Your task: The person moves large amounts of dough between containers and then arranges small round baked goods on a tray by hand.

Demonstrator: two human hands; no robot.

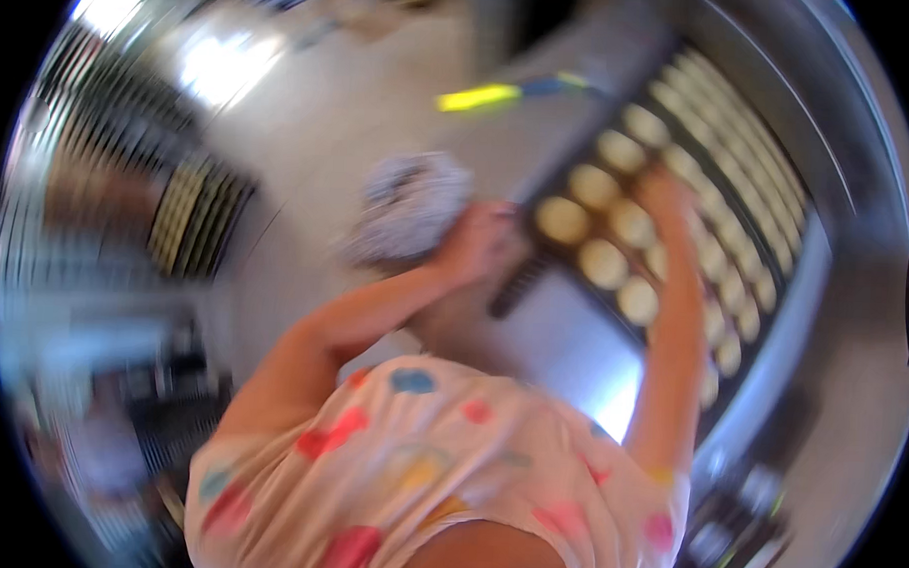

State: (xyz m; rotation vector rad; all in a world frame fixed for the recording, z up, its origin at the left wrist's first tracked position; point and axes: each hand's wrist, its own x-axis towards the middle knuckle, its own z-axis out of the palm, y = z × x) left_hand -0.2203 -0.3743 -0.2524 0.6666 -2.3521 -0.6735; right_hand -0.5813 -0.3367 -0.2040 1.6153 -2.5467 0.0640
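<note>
A dark tray (614,315) of round, pale dough pieces lies on a metal work surface at my right. My right hand (668,199) reaches down among the rounds, beside a dough piece (633,223); blur hides its fingers and whether they grip one. My left hand (479,240) is by the tray's near left corner, next to a greyish-white, crumpled, cloth-like bundle (414,204). Its fingers are smeared, so any hold on the bundle or tray edge does not show. Between the left hand and the tray lies a dark, narrow strip-like object (519,286).
Beyond, a second tray (733,189) carries rows of smaller-looking dough rounds, with a raised metal wall (830,127) behind. A yellow-and-blue tool (481,97) lies farther off. On the left stand racks (89,151) and stacked trays (198,218). Another person (109,442) shows at lower left.
</note>
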